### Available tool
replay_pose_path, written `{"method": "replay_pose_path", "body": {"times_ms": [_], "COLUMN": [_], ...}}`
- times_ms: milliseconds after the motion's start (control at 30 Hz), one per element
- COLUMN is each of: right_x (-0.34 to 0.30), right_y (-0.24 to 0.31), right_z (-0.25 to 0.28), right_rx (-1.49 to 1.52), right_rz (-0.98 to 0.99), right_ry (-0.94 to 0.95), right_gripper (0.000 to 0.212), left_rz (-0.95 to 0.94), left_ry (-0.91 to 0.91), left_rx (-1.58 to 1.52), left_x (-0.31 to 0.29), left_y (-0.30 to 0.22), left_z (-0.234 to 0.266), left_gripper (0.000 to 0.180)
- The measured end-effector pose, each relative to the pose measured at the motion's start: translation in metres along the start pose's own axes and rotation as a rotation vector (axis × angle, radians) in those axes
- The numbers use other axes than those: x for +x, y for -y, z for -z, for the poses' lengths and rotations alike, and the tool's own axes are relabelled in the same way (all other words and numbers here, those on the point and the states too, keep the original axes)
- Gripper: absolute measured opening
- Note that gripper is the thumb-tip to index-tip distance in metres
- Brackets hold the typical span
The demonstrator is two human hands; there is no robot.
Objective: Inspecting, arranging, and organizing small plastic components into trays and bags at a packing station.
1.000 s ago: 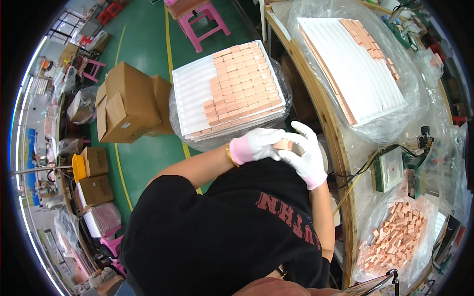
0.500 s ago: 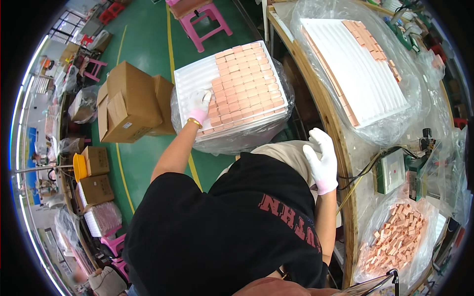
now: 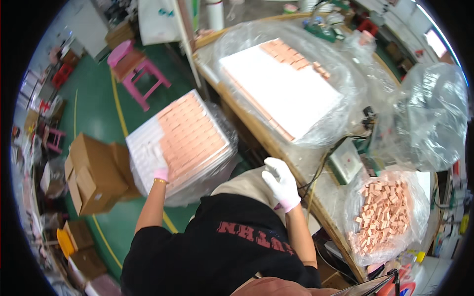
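Nearest, my black shirt (image 3: 222,256) fills the lower middle of the view. My right hand (image 3: 281,183), in a white glove, hangs over my lap beside the edge of the wooden surface (image 3: 316,207); its fingers are loosely curled and hold nothing that I can see. My left hand (image 3: 159,165), in a white glove with a pink cuff, lies with fingers spread on the tray stack (image 3: 180,143), at the line where bare white cells meet the rows of pink blocks (image 3: 190,130); whether it pinches a block I cannot tell. The stack sits in clear plastic wrap, low to my left, above the green floor (image 3: 94,113). Brown cardboard boxes (image 3: 91,175) stand just beside it. To my right, a clear bag of loose pink blocks (image 3: 382,214) rests on the surface. Farther off, a second bagged tray (image 3: 286,91), mostly white, lies on the surface. Beyond, a pink stool (image 3: 136,66) stands on the floor.
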State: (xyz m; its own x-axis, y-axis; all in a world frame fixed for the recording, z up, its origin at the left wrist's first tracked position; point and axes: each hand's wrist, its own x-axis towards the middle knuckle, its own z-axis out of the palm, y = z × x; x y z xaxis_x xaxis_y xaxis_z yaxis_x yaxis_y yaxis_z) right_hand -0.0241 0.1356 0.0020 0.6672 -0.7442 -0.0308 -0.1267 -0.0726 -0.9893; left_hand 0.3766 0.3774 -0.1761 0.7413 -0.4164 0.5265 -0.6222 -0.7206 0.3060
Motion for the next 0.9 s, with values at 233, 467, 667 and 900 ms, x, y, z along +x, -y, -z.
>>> {"method": "replay_pose_path", "body": {"times_ms": [233,467,667,900], "right_x": [-0.025,-0.086,-0.1,-0.096], "right_y": [0.008,-0.034,-0.056,-0.046], "right_z": [0.065,0.128,0.138,0.136], "right_rx": [-0.56,-0.923,-1.062,-1.079], "right_rz": [0.329,0.187,0.112,0.022], "right_ry": [-0.416,-0.885,-0.911,-0.863], "right_gripper": [0.032,0.031,0.031,0.036], "left_rz": [-0.222,-0.334,-0.123,-0.255], "left_ry": [-0.066,0.41,0.524,0.528], "left_rx": [-0.674,-0.731,-0.388,0.063], "left_x": [0.117,0.246,0.325,0.333], "left_y": [-0.241,-0.426,-0.472,-0.477], "left_z": [0.024,-0.1,-0.162,-0.176], "left_gripper": [0.037,0.055,0.055,0.046]}}
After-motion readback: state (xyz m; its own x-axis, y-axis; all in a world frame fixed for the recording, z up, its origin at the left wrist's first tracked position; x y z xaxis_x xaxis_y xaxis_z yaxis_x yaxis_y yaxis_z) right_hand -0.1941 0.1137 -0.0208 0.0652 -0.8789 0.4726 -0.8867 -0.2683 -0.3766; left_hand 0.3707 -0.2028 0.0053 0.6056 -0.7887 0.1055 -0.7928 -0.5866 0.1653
